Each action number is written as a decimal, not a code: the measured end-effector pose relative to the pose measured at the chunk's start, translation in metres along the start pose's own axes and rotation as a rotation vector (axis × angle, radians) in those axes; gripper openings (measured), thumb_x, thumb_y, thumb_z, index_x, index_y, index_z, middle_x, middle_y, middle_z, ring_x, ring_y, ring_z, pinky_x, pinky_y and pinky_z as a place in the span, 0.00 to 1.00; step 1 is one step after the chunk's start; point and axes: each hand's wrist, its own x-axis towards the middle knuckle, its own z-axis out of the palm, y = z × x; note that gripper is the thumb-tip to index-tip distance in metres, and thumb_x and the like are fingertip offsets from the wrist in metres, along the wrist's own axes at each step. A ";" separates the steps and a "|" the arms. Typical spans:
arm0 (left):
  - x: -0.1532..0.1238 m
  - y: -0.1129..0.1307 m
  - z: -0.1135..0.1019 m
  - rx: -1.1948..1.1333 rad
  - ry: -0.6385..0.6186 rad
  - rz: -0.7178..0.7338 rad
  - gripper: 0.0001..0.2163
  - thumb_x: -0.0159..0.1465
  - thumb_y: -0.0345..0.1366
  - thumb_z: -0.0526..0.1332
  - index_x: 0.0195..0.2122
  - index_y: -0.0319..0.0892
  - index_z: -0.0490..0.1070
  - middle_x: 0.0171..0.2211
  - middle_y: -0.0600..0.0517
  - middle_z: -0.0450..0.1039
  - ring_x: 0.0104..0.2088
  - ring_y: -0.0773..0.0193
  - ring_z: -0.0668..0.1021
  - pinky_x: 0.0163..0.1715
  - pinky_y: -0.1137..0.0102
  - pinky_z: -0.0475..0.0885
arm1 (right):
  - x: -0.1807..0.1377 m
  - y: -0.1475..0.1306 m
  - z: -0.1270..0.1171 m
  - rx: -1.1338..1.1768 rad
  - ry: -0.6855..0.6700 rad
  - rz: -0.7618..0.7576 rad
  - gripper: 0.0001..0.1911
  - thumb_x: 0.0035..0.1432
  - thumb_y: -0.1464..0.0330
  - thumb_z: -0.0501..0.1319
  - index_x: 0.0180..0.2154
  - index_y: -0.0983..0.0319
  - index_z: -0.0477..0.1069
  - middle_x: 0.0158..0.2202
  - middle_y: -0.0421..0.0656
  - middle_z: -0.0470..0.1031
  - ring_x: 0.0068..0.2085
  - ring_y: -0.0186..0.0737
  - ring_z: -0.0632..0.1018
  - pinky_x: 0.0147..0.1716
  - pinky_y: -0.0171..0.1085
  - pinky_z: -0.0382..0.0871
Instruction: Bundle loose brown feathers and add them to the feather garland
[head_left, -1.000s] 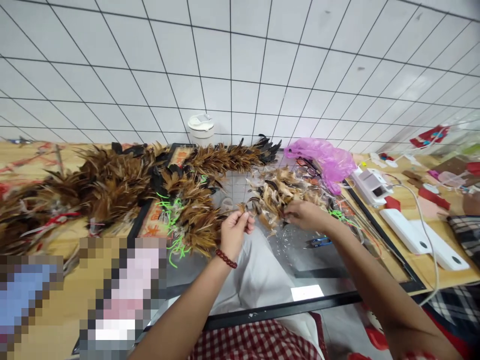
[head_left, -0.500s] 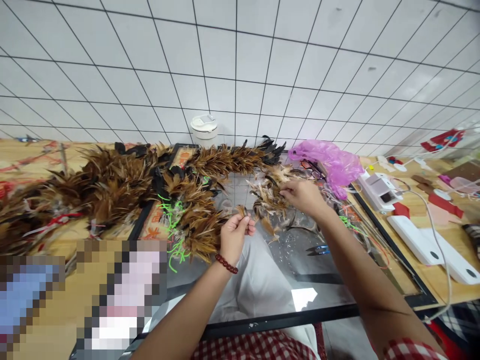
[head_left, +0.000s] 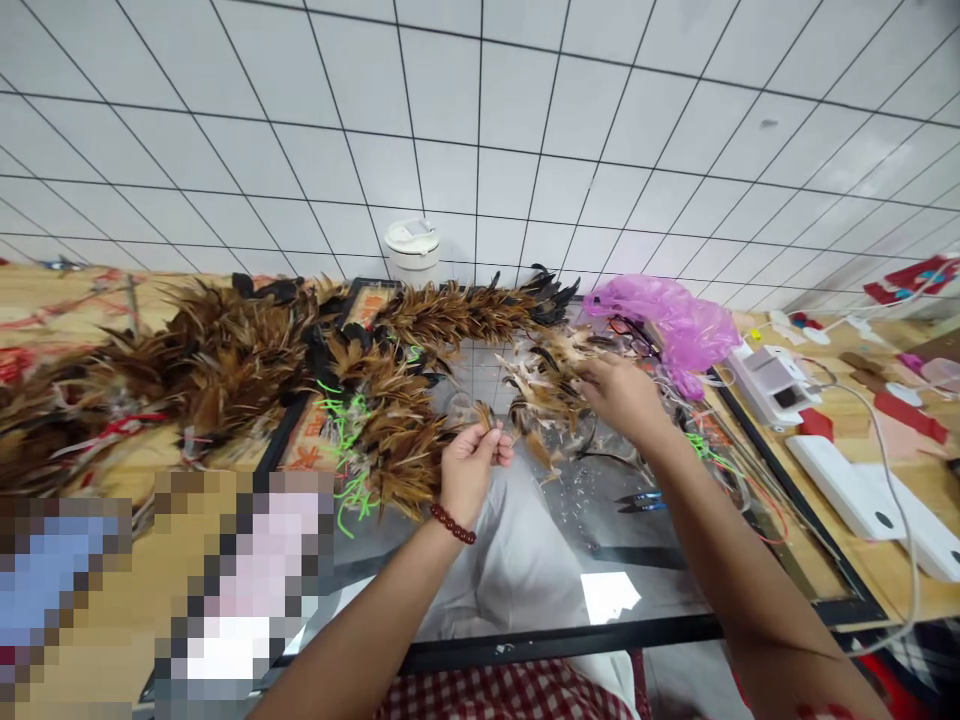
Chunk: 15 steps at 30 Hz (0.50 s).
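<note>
My left hand (head_left: 469,468), a beaded bracelet at its wrist, pinches a small brown feather (head_left: 484,412) that points up from the fingertips. To the right, my right hand (head_left: 626,405) reaches into a pile of loose brown and cream feathers (head_left: 551,400). Its fingers are bent together there; what lies between the tips is hidden. Close to my left hand lies a bundled brown feather garland (head_left: 401,440) with bright green ties (head_left: 345,440). A second feather garland (head_left: 457,312), black at its right end, stretches along the back of the glass tabletop.
More feather bundles (head_left: 232,365) cover the wooden table at left. A purple plastic bag (head_left: 667,320) sits behind my right hand. Small blue-handled snips (head_left: 641,502) lie by my right forearm. White devices and a cable (head_left: 847,490) are at right; a lidded white container (head_left: 412,250) stands by the tiled wall.
My right hand has shifted slightly to the right over the loose feathers, its fingers less curled. My left hand stays almost in place with the feather. The view has moved slightly.
</note>
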 end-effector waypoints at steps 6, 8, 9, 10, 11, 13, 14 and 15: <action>-0.001 0.004 0.000 0.014 -0.005 0.002 0.21 0.44 0.45 0.73 0.31 0.34 0.73 0.22 0.51 0.76 0.20 0.69 0.75 0.21 0.73 0.70 | 0.028 -0.059 0.034 0.308 -0.080 -0.040 0.13 0.59 0.62 0.59 0.35 0.64 0.76 0.41 0.54 0.77 0.42 0.48 0.76 0.37 0.40 0.65; -0.001 0.005 -0.001 0.002 -0.006 0.000 0.21 0.43 0.45 0.73 0.31 0.34 0.73 0.22 0.51 0.76 0.20 0.69 0.75 0.21 0.73 0.70 | 0.038 -0.058 0.038 0.380 -0.110 -0.032 0.10 0.58 0.66 0.58 0.32 0.64 0.76 0.36 0.50 0.78 0.38 0.44 0.77 0.35 0.38 0.65; -0.001 0.005 -0.001 -0.007 -0.007 -0.003 0.21 0.43 0.45 0.73 0.31 0.34 0.72 0.22 0.51 0.76 0.20 0.69 0.75 0.21 0.73 0.70 | 0.040 -0.054 0.037 0.423 -0.112 -0.026 0.10 0.59 0.66 0.58 0.32 0.63 0.75 0.33 0.48 0.78 0.35 0.40 0.76 0.34 0.36 0.65; -0.001 0.005 -0.002 -0.016 -0.009 -0.007 0.21 0.43 0.45 0.73 0.31 0.34 0.72 0.22 0.51 0.76 0.21 0.69 0.75 0.21 0.73 0.70 | 0.040 -0.047 0.034 0.495 -0.105 -0.019 0.10 0.60 0.65 0.57 0.32 0.63 0.74 0.31 0.45 0.78 0.32 0.37 0.76 0.32 0.34 0.65; 0.000 0.005 -0.002 -0.023 -0.012 -0.013 0.21 0.43 0.45 0.74 0.31 0.34 0.72 0.22 0.51 0.76 0.21 0.69 0.75 0.22 0.73 0.70 | 0.038 -0.039 0.031 0.592 -0.095 -0.002 0.11 0.60 0.63 0.56 0.33 0.63 0.73 0.29 0.43 0.77 0.29 0.35 0.75 0.30 0.33 0.65; 0.001 0.004 -0.002 -0.032 -0.013 -0.023 0.21 0.43 0.44 0.74 0.32 0.34 0.73 0.23 0.51 0.76 0.21 0.69 0.75 0.22 0.73 0.70 | 0.029 -0.022 0.022 0.950 -0.070 0.073 0.13 0.57 0.59 0.59 0.32 0.62 0.69 0.26 0.42 0.76 0.25 0.33 0.72 0.26 0.32 0.65; 0.001 0.003 -0.003 -0.034 -0.012 -0.027 0.21 0.43 0.44 0.74 0.32 0.34 0.73 0.23 0.51 0.76 0.21 0.69 0.76 0.22 0.73 0.70 | 0.024 -0.015 0.019 1.097 -0.069 0.118 0.13 0.53 0.58 0.61 0.31 0.62 0.67 0.26 0.41 0.76 0.24 0.32 0.72 0.25 0.32 0.65; 0.001 0.003 -0.003 -0.035 -0.011 -0.030 0.21 0.43 0.44 0.74 0.32 0.34 0.73 0.23 0.51 0.76 0.21 0.69 0.76 0.22 0.73 0.70 | 0.018 -0.008 0.017 1.215 -0.068 0.164 0.14 0.49 0.58 0.64 0.31 0.61 0.66 0.25 0.41 0.76 0.23 0.32 0.72 0.24 0.32 0.65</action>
